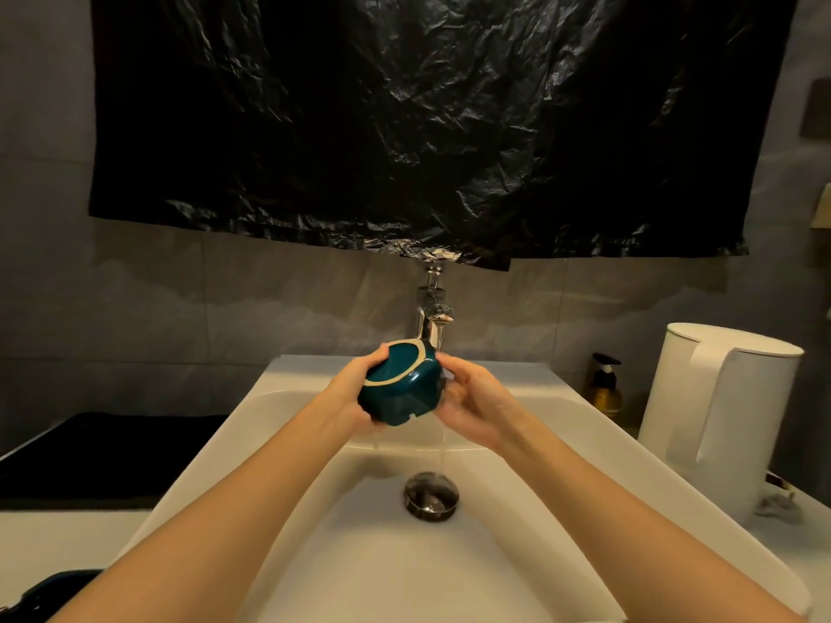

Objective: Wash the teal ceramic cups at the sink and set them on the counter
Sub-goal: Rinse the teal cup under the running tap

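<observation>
Over sink, teal cup between left hand and right hand

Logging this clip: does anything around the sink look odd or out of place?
A crinkled black plastic sheet hangs on the wall, its lower edge draping onto the faucet.

Crumpled black plastic sheet hangs across upper part of grey tiled wall. At right: white lidded jug with handle, upright; amber pump bottle just beside it, toward the wall. Small crumpled whitish item near jug's base, identity unclear; dark flat mat at left.
</observation>
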`<state>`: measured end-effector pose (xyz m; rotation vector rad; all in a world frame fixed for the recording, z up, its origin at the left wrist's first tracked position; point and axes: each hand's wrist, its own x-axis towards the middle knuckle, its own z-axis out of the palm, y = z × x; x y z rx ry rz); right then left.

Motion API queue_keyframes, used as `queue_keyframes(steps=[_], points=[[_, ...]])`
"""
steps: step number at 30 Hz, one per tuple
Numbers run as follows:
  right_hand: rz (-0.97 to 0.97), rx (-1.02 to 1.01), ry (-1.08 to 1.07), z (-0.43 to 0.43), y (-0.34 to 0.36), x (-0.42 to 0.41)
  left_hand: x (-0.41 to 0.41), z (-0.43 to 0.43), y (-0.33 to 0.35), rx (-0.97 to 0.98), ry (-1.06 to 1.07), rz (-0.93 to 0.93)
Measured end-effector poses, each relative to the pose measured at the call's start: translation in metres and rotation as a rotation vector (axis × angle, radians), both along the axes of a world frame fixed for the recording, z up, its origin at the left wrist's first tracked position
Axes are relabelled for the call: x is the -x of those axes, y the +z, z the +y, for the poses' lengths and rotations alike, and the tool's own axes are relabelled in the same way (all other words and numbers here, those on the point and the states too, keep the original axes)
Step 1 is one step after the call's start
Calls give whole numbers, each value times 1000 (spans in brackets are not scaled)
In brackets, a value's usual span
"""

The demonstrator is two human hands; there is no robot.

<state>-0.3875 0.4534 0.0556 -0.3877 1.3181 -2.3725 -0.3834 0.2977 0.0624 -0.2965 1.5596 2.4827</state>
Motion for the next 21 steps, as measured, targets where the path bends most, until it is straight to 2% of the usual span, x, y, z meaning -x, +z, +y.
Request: queue_keyframes(steps=[3,5,10,15,18,21], points=[[130,-93,44,0,0,-2,-4,4,2,-19,-4,-50],[113,-135,-11,-1,0,-5,-5,8,1,-29,8,-73],[-264,-94,-270,-6,-2,-5,-6,16,2,50,-46,-61],[-492,-171,-313,14,0,-6,-12,28,0,98,-158,-59],[-467,-139,-292,10,1,-6,-14,31,0,119,-61,-18],[-312,-188,-250,1,2,-7,-11,27,1,99,-14,33]])
